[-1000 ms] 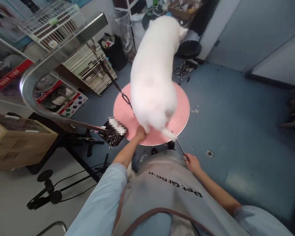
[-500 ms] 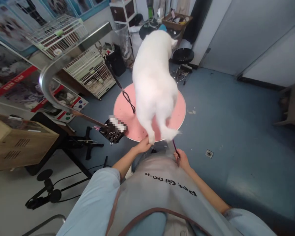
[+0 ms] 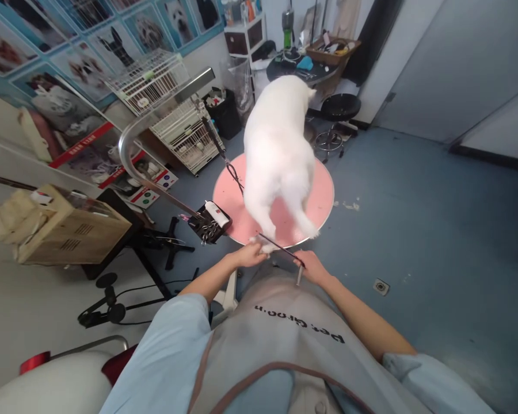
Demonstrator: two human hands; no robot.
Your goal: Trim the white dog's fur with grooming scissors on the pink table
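Observation:
A white dog point(image 3: 280, 126) stands on a round pink grooming table point(image 3: 323, 198), its rump towards me and its head turned to the right. My left hand point(image 3: 247, 255) is closed around one of its hind paws point(image 3: 265, 244) at the near edge of the table. The other hind leg rests on the pink top. In my right hand point(image 3: 314, 267) is a pair of long dark scissors point(image 3: 280, 246). Their blades point left and cross over beside the held paw; I cannot tell whether they touch the fur.
A curved metal grooming arm point(image 3: 132, 164) with a hanging black loop point(image 3: 235, 175) rises at the left. Its black tray point(image 3: 205, 230) carries a white clipper point(image 3: 217, 213) and several scissors. Further back are wire cages point(image 3: 194, 141) and a black stool point(image 3: 341, 106).
The scissors have swung from beside the right hind leg to the paw in my left hand. My right hand has turned its blades leftward. The view has shifted, too.

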